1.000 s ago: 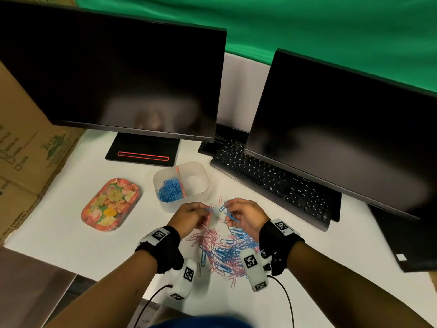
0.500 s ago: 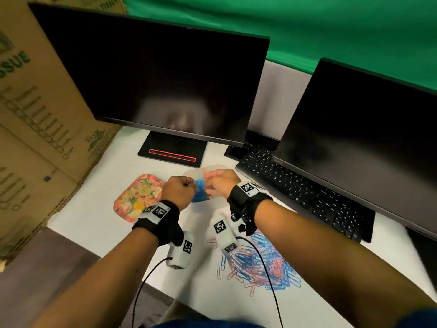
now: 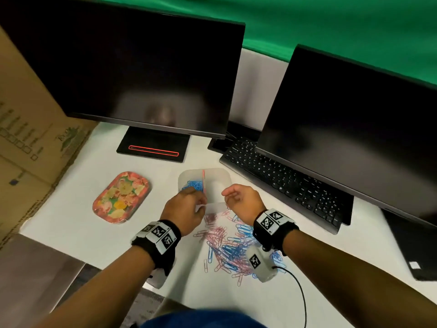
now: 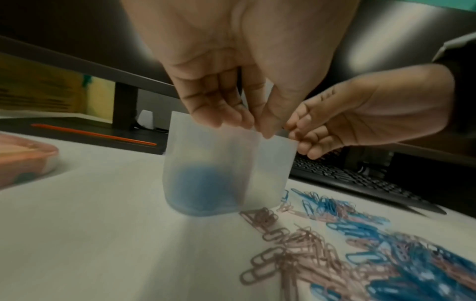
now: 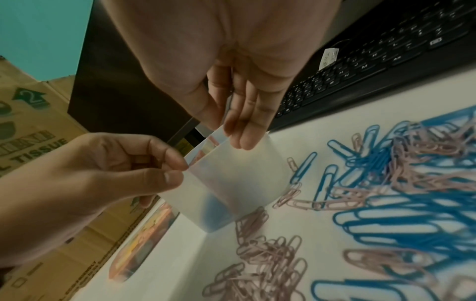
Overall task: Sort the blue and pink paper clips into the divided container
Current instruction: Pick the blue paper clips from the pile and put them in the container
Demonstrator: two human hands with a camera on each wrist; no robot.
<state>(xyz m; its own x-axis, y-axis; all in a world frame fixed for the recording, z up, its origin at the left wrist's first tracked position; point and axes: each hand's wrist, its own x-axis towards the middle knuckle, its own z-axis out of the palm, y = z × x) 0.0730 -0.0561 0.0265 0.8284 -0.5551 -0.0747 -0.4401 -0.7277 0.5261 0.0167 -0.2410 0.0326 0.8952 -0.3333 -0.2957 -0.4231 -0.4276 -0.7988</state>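
**Two hands at the rim of the divided container**

Nearest to the person, a mixed pile of paper clips point(image 3: 233, 247), blue and pink, lies on the white table point(image 3: 71, 233). The wrist views show single clips clearly; the head view shows only a tangle.

Just beyond the pile stands the divided container point(image 3: 214, 179), translucent, touching the nearest pink clips. The head view shows blue clips point(image 3: 195, 185) in its left compartment, beside a pink divider point(image 3: 203, 182); the wrist views show them only as a blue blur through the wall.

The left hand point(image 3: 185, 210) has its fingers curled, thumb and forefinger meeting at the near rim. The right hand point(image 3: 244, 201) hangs relaxed over the right compartment and holds nothing.

To the left lies a floral tray point(image 3: 121, 197). Further back are a keyboard point(image 3: 286, 183) and two dark monitors point(image 3: 132, 65).
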